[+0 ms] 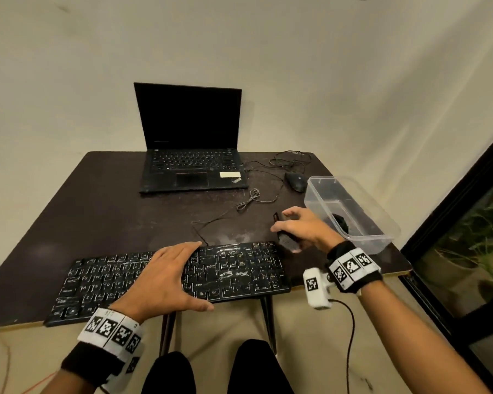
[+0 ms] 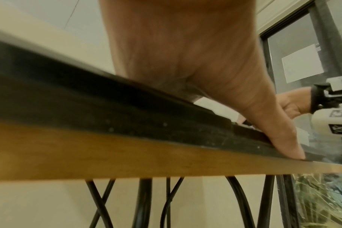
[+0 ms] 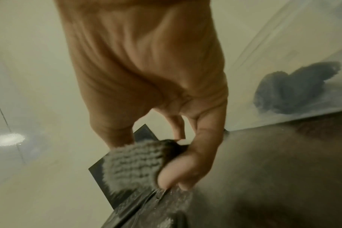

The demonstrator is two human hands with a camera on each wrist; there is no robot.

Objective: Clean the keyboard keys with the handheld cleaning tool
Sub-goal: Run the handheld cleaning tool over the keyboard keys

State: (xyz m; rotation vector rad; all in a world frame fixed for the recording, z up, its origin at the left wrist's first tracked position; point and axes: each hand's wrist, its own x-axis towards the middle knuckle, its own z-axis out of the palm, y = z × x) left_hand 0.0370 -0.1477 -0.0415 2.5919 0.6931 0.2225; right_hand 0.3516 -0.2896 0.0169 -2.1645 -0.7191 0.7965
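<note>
A black keyboard [image 1: 239, 268], streaked with white dust, lies along the front edge of the dark table [image 1: 97, 209]. My left hand [image 1: 165, 277] rests flat across its middle keys with fingers straight; in the left wrist view the thumb [image 2: 291, 148] touches the keyboard's front edge [image 2: 127, 108]. My right hand [image 1: 293, 226] grips the cleaning tool [image 1: 286, 240], a black body with a grey knobbly pad [image 3: 133, 162], just beyond the keyboard's far right corner. The right wrist view shows thumb and fingers curled round the tool above the keyboard's edge [image 3: 146, 212].
An open laptop [image 1: 191, 166] stands at the back of the table, with a black mouse [image 1: 296, 180] and loose cables [image 1: 248, 201] to its right. A clear plastic container [image 1: 382, 223] holding a dark cloth [image 1: 340, 221] sits at the right edge, close to my right hand.
</note>
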